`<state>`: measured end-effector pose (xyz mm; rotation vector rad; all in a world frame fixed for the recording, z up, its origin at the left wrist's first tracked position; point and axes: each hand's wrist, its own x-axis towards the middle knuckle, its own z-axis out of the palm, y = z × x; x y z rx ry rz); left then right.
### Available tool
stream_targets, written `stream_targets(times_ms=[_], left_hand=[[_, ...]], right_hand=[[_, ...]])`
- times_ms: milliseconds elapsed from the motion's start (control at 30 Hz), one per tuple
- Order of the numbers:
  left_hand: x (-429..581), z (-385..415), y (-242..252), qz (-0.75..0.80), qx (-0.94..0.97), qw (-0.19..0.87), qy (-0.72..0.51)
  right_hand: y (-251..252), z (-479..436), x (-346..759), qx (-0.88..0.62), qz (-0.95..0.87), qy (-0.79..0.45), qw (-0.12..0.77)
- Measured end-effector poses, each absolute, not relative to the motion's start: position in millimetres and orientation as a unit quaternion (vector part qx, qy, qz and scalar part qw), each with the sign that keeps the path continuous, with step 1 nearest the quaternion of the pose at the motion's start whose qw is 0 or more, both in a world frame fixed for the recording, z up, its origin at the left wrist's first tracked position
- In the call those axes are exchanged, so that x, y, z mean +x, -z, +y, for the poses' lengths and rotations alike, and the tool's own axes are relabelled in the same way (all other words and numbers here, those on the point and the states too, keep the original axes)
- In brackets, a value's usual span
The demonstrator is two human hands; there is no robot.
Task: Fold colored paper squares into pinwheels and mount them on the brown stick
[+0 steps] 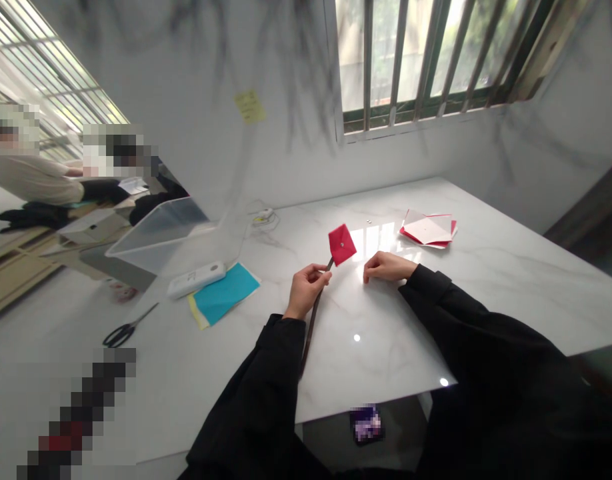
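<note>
My left hand (306,291) is closed around a thin brown stick (312,331) and holds it at a slant above the white table. At the stick's upper end sits a red paper square (343,245) with a small pale dot at its centre. Just right of the stick, my right hand (386,266) is low over the tabletop with its fingers curled together. Whatever may be between those fingers is hidden. Farther right lies a stack of red and white paper sheets (427,229).
On the left are blue paper (227,295), a white device (197,279), scissors (129,325) and a clear plastic bin (159,233). A cable (263,217) lies by the wall. Other people (33,177) sit at the far left.
</note>
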<state>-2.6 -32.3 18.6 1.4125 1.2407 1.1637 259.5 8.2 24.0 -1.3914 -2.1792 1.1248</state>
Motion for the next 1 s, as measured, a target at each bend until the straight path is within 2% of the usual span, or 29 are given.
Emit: stream_targets(times_ms=[233,367,433,533,567,600,700,767,1000], left_hand=[[-2.3,-32.0,-18.6,0.503,0.561,0.453,-0.476],[-2.2,-33.3,-20.3,0.498,0.568,0.461,-0.466],[-2.9,-32.7,-19.3,0.495,0.571,0.466,-0.461],[-4.7,-29.9,-14.6,0.495,0.558,0.468,-0.474],[-5.4,-28.6,-12.8,0.496,0.55,0.469,-0.482],[-6.0,-27.3,-11.2,0.496,0.541,0.472,-0.488],[-6.3,-25.2,-10.5,0.491,0.511,0.486,-0.511],[-4.8,-26.0,-14.3,0.478,0.489,0.503,-0.529],[7.5,-33.9,-30.7,0.393,0.444,0.592,-0.545]], right_hand=[[-14.0,11.2,253.6,-0.568,-0.706,-0.336,0.259],[-12.1,13.8,258.6,-0.579,-0.643,-0.345,0.364],[-13.0,13.6,262.0,-0.533,-0.664,-0.407,0.329],[-14.0,10.9,262.2,-0.379,-0.724,-0.562,0.129],[-13.8,9.8,260.4,-0.338,-0.726,-0.592,0.091],[-13.3,8.9,257.9,-0.32,-0.725,-0.603,0.09],[-11.3,7.8,249.9,-0.378,-0.708,-0.567,0.188],[-11.4,6.6,245.8,-0.415,-0.7,-0.539,0.216],[-19.8,-21.9,211.8,-0.276,-0.697,-0.632,0.196]])
